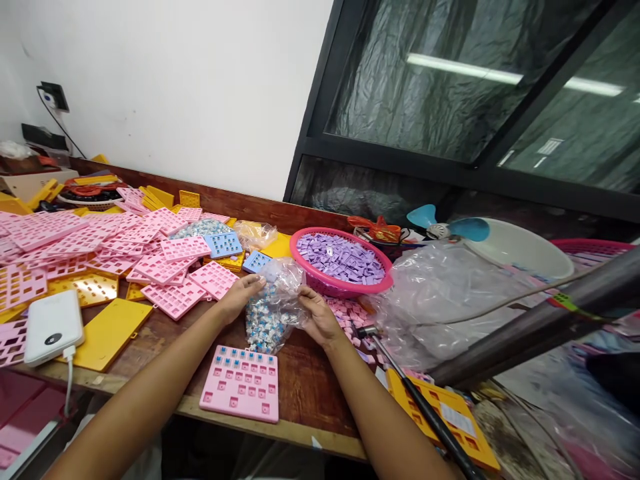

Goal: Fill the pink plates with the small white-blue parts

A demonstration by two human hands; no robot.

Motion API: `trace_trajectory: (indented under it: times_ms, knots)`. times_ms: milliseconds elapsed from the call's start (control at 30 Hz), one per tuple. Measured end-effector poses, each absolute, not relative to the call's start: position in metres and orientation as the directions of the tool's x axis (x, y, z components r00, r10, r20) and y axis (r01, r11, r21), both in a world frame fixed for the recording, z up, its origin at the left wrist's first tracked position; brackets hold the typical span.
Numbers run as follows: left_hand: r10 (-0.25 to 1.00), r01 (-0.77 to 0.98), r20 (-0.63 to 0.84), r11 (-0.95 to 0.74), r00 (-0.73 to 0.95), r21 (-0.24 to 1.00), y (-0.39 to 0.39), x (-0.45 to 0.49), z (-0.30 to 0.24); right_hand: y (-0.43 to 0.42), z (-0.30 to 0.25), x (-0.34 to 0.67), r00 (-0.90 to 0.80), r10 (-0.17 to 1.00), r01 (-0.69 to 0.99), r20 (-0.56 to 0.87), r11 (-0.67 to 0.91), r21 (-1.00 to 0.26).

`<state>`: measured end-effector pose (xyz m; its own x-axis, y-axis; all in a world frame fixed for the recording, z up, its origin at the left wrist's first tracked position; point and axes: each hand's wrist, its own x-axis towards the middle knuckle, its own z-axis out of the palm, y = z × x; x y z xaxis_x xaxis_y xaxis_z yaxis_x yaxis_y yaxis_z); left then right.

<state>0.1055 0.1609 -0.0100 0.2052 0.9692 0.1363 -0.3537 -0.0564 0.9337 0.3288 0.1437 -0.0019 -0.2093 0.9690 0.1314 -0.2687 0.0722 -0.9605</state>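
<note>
Both of my hands hold a clear plastic bag [273, 310] full of small blue-and-white parts, standing on the wooden table [310, 387]. My left hand [241, 295] grips the bag's left upper side with closed fingers. My right hand [316, 316] pinches the bag's right side near its top. In front of the bag lies a pink tray [241, 382] with a few blue parts set in its upper row of slots.
Many pink trays [100, 250] and yellow plates [107, 333] cover the table's left side. A white power bank [53, 327] lies at the left edge. A pink basket [341, 261] holds purple parts. Crumpled clear plastic [440, 300], a dark metal tube [540, 320] and a small fan [445, 229] are on the right.
</note>
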Motion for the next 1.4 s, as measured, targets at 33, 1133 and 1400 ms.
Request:
trace_trajectory:
  times_ms: [33,1133,1400]
  knots:
    - [0.962,-0.363,0.157,-0.068,0.224,0.929,0.161,0.105,-0.010,0.144,0.000,0.329,-0.204,0.969,-0.286,0.137,0.075,-0.955]
    - [0.728,0.005,0.559,-0.608,-0.397,0.794,0.142,0.091,0.031,0.143,-0.006,0.315,-0.169,0.961,-0.243,0.220,0.175,-0.954]
    - [0.840,-0.148,0.539,-0.541,-0.053,0.828,0.136,0.097,0.037,0.139,-0.008,0.313,-0.334,0.931,-0.073,0.145,0.128,-0.989]
